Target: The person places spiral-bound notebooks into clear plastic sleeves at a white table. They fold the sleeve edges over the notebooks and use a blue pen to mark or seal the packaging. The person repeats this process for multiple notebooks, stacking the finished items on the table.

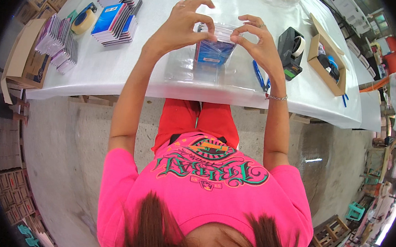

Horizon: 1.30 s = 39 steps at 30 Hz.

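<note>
Your left hand [186, 26] is partly curled, thumb and forefinger tips drawn close together at the upper edge of the blue-covered stack [214, 53], towards 10 o'clock of it. Your right hand [258, 43] mirrors it at 2 o'clock, partly curled with thumb and forefinger nearly meeting; whether either pinches anything, I can't tell. The stack sits on the table at 12 o'clock from your body, with glossy clear film [178, 74] around its base.

A shiny, pale covering [119, 70] spreads over your tabletop. Taking the stack as the dial's centre, you have a blue-handled tool [259, 76] at 4 o'clock, a black tape dispenser [285, 51] at 3, and an open cardboard box [339, 83] of small items beyond it. Blue notebooks [113, 21] pile up between 9 and 10, a tape roll [82, 22] and purple notebooks [59, 45] near 9, and an open carton [32, 68] at the table's edge between 8 and 9.

Around you is a concrete floor [333, 165], with stacked cartons [14, 195] between 7 and 8, a turquoise stool [355, 211] between 4 and 5, a wooden frame [331, 234] at 5 and a red container [395, 54] at 3.
</note>
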{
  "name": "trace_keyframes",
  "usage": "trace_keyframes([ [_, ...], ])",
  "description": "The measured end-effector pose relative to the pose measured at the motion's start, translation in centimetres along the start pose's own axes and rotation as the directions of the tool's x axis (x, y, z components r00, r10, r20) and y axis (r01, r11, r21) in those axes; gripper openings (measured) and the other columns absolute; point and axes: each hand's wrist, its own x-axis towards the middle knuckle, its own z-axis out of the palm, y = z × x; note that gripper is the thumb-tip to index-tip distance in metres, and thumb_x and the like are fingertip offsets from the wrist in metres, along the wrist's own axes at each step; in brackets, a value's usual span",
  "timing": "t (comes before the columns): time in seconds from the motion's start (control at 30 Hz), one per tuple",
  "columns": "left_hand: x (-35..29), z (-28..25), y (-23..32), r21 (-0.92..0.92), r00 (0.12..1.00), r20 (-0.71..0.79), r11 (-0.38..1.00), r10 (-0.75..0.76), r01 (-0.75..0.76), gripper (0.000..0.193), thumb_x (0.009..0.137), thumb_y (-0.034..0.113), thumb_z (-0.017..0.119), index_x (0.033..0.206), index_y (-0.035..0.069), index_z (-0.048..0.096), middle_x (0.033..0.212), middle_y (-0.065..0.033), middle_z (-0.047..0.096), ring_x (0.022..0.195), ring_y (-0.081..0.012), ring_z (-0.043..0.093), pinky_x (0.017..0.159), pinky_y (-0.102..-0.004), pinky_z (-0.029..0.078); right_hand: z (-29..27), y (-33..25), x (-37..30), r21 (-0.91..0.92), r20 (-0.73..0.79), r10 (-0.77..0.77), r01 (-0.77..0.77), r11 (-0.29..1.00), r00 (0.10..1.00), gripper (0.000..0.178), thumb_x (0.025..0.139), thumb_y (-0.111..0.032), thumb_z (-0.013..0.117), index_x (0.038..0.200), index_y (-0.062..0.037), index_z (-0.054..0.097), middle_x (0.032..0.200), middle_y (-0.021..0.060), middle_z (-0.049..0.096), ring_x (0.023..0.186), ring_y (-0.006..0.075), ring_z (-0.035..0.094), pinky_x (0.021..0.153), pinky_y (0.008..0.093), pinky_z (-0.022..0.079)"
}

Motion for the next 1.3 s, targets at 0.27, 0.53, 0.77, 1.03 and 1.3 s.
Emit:
trace_keyframes([
  [0.27,-0.2,0.0,0.2,0.029,0.997,-0.082,1.000,-0.010,0.012,0.020,0.070,0.030,0.080,0.085,0.017,0.075,0.129,-0.0035,0.054,0.129,-0.0275,0.043,0.111,-0.0497,0.029,0.3,0.3,-0.8,0.143,-0.063,0.089,-0.079,0.987,0.994,0.035,0.074,-0.026,0.080,0.106,-0.0163,0.070,0.128,0.0114,0.052,0.123,0.0284,0.047,0.102,0.0428,0.039],
  [0.53,4.2,-5.1,0.6,0.330,0.913,0.404,0.922,0.054,-0.201,0.019,0.071,0.021,0.077,0.089,0.016,0.072,0.120,-0.0062,0.057,0.123,-0.0217,0.048,0.110,-0.0489,0.029,0.9,-0.6,-0.2,0.026,0.008,0.022,-0.022,0.999,1.000,0.093,0.061,-0.028,0.088,0.141,-0.0200,0.040,0.133,0.0153,0.047,0.127,0.0327,0.044,0.101,0.0481,0.042],
  [0.77,4.8,-6.3,1.1,0.106,0.908,0.410,0.984,0.089,-0.144,0.008,0.072,0.022,0.074,0.077,0.016,0.072,0.114,-0.0066,0.057,0.116,-0.0247,0.051,0.102,-0.0490,0.033,3.0,0.7,-1.2,0.167,0.008,0.177,-0.176,0.970,0.984,0.132,0.055,-0.018,0.092,0.153,-0.0221,0.003,0.135,0.0217,0.042,0.120,0.0367,0.051,0.097,0.0468,0.049],
  [1.03,-0.4,-0.9,-0.7,-0.326,0.963,-0.241,0.945,-0.116,0.032,0.035,0.075,0.020,0.079,0.107,0.013,0.065,0.119,-0.0066,0.057,0.117,-0.0221,0.051,0.100,-0.0423,0.041,3.6,1.8,-3.2,0.268,-0.113,0.183,-0.147,0.952,0.977,0.115,0.065,-0.019,0.088,0.150,-0.0152,0.010,0.133,0.0188,0.043,0.116,0.0317,0.052,0.097,0.0428,0.047],
  [1.3,-6.4,8.1,1.1,-0.513,0.818,-0.359,0.827,-0.449,0.229,0.055,0.077,0.014,0.077,0.125,0.007,0.051,0.119,-0.0081,0.052,0.115,-0.0221,0.050,0.100,-0.0386,0.042,7.6,3.6,-6.3,0.294,-0.238,0.196,-0.122,0.948,0.951,0.091,0.070,-0.022,0.085,0.142,-0.0117,0.031,0.139,0.0120,0.036,0.122,0.0290,0.047,0.096,0.0439,0.046],
])
